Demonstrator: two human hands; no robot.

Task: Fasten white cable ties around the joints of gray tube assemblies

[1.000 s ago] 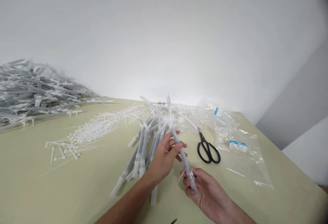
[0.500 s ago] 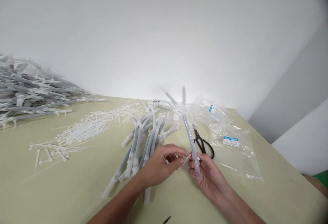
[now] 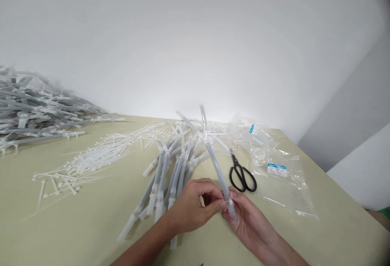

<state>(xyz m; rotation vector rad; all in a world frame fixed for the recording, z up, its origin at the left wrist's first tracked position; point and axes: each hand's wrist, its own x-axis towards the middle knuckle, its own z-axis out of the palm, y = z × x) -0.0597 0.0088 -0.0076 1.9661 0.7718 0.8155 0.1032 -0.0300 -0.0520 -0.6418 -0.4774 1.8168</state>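
My right hand [image 3: 243, 213] is closed around the lower end of a translucent forked tube [image 3: 217, 166], which tilts up and away with its two branches at the top. A small white cable tie [image 3: 230, 202] sits around the tube near this end. My left hand [image 3: 202, 201] pinches at the tube's left side with thumb and forefinger, on the tie's tail, which the fingertips mostly hide. Just left of that hand lies a bundle of similar forked tubes [image 3: 164, 172].
Loose white cable ties [image 3: 100, 152] spread over the left of the table [image 3: 76, 237]. Beyond them rises a big heap of tube assemblies [image 3: 39, 107]. Black-handled scissors [image 3: 242, 174] and clear plastic bags [image 3: 286, 193] with blue labels lie on the right. A white wall [image 3: 195, 46] stands behind.
The tube's upper end has swung left, and its lower end has come slightly nearer to me. The left fingers have closed in against the tube, covering the tie's tail seen before.
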